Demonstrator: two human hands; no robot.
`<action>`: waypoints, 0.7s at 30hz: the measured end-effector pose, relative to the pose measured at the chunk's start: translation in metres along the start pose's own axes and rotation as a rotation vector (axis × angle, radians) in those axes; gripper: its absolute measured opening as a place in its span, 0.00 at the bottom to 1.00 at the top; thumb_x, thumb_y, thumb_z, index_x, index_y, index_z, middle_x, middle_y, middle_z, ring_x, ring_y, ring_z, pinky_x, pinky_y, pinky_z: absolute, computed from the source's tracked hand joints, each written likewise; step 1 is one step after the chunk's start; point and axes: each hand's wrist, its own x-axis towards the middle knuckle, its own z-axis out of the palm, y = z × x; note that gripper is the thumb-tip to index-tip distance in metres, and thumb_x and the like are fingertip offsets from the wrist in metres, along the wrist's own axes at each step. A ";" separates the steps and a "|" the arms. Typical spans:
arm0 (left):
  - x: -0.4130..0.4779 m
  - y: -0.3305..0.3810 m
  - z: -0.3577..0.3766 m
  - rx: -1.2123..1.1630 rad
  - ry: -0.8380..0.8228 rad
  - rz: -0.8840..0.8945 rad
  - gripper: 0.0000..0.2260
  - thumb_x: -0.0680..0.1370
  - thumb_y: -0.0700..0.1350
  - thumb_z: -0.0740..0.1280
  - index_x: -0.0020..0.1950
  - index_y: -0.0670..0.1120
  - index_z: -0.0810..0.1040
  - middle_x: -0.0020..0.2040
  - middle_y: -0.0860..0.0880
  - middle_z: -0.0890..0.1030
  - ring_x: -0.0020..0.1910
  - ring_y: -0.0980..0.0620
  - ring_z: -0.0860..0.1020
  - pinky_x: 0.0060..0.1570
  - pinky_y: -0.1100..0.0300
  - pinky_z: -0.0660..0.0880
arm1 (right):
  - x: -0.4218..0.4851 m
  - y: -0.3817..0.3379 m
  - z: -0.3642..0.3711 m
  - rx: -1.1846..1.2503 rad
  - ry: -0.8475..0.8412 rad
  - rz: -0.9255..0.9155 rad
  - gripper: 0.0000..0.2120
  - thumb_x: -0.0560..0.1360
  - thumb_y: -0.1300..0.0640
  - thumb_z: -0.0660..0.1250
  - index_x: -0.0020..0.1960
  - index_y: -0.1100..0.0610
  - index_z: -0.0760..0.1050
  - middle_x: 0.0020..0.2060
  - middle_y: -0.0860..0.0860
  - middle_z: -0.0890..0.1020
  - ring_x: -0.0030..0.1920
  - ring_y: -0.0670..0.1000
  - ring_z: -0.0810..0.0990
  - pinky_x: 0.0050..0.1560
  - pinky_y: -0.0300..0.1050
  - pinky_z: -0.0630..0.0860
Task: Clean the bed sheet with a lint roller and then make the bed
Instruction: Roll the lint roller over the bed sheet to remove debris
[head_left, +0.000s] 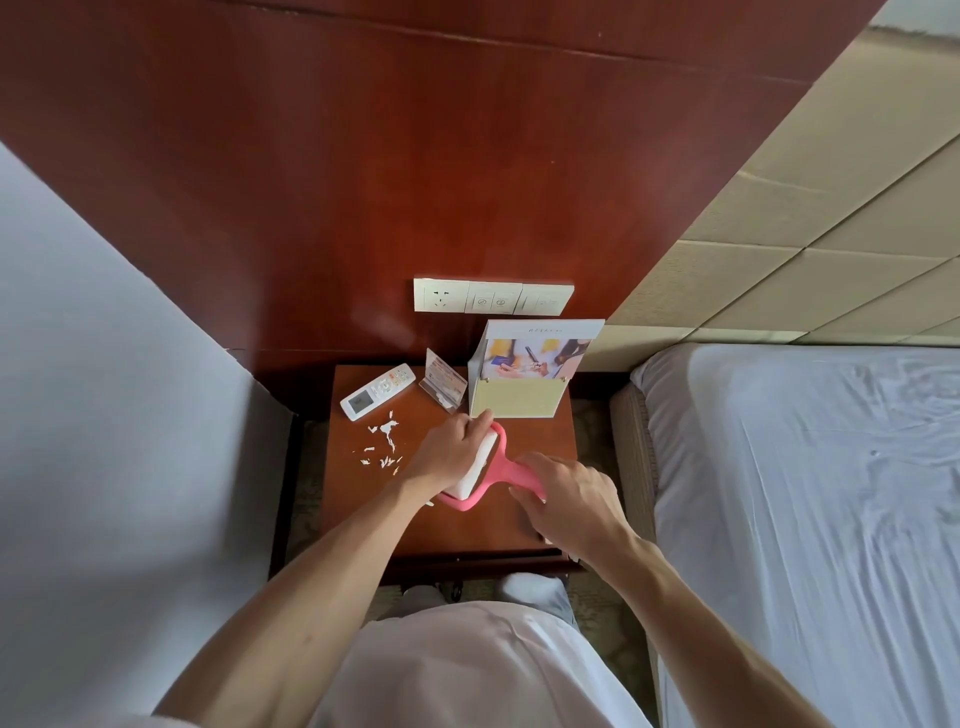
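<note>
On the table (545, 436), a card stand (444, 388), remote (377, 391) and paper scraps (384, 441) lie left of a brochure box (519, 397), with wall switches (493, 297) above it.

Handle end of lint roller (511, 475) — beneath right hand (569, 493)

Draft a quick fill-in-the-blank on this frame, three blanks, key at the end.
1. The left hand holds the lint roller's white roll; the right hand holds its ___ grip.
2. The remote lies on the nightstand, to the ___ of both hands.
3. The bed sheet is on the person's ___ side.
Missing words: pink; left; right.
</note>
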 end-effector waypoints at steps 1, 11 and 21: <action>-0.001 -0.001 0.000 0.036 0.023 0.011 0.25 0.84 0.64 0.51 0.55 0.47 0.79 0.45 0.51 0.81 0.39 0.58 0.79 0.33 0.66 0.69 | 0.000 -0.001 0.001 -0.009 0.005 -0.009 0.13 0.80 0.47 0.65 0.64 0.45 0.75 0.50 0.42 0.83 0.44 0.47 0.81 0.39 0.40 0.68; 0.001 -0.015 -0.002 0.038 0.141 -0.006 0.19 0.85 0.61 0.53 0.48 0.50 0.75 0.43 0.52 0.82 0.43 0.53 0.83 0.48 0.51 0.81 | -0.002 0.011 0.000 -0.008 0.020 0.035 0.15 0.79 0.47 0.66 0.65 0.47 0.74 0.50 0.43 0.83 0.44 0.49 0.82 0.38 0.41 0.67; 0.013 -0.005 0.005 -0.111 -0.092 0.035 0.18 0.83 0.62 0.57 0.54 0.50 0.78 0.46 0.50 0.82 0.45 0.51 0.82 0.41 0.59 0.77 | 0.002 0.009 -0.001 0.011 0.014 0.035 0.12 0.80 0.48 0.65 0.63 0.46 0.75 0.49 0.42 0.83 0.43 0.49 0.81 0.37 0.43 0.70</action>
